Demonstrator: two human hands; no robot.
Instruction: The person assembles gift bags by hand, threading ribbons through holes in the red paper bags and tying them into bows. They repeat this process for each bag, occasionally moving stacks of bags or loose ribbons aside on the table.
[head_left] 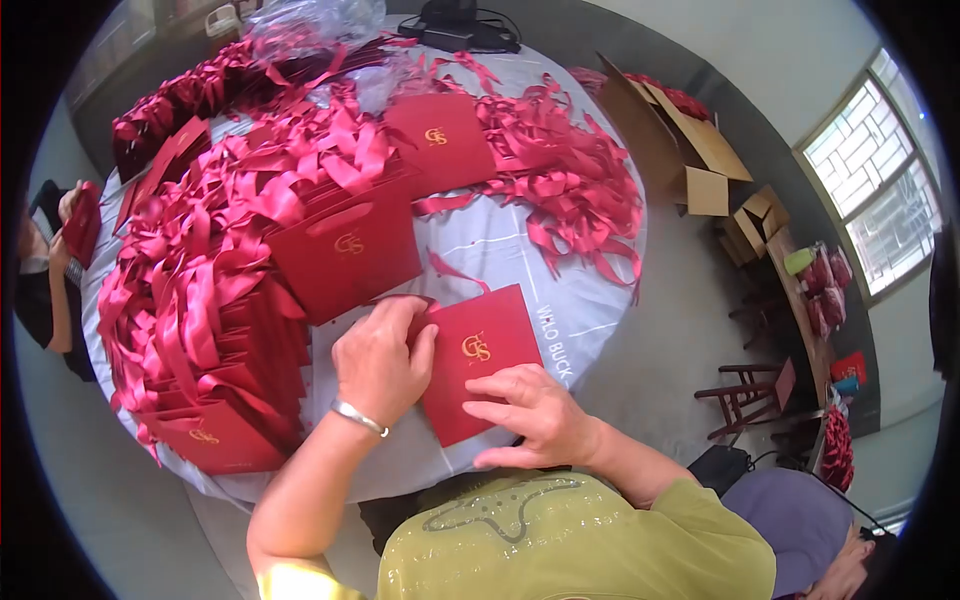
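A flat red bag [490,345] with a gold emblem lies on the cloth-covered round table [345,345] in front of me. At its upper left side, my left hand [385,355] has its fingers curled round a dark red ribbon. My right hand [530,415] rests on the bag's lower right part with its fingers spread. Just beyond my left hand stands a row of red bags [345,250] with pink ribbons. Another red bag [440,140] lies farther back, beside a heap of loose pink ribbons [560,165].
Clear plastic [310,30] lies at the table's back. Open cardboard boxes [700,150] and a wooden stool [745,397] are at the right. A person's hands [65,220] hold something red at the far left; another person in a purple cap [790,515] is at the lower right.
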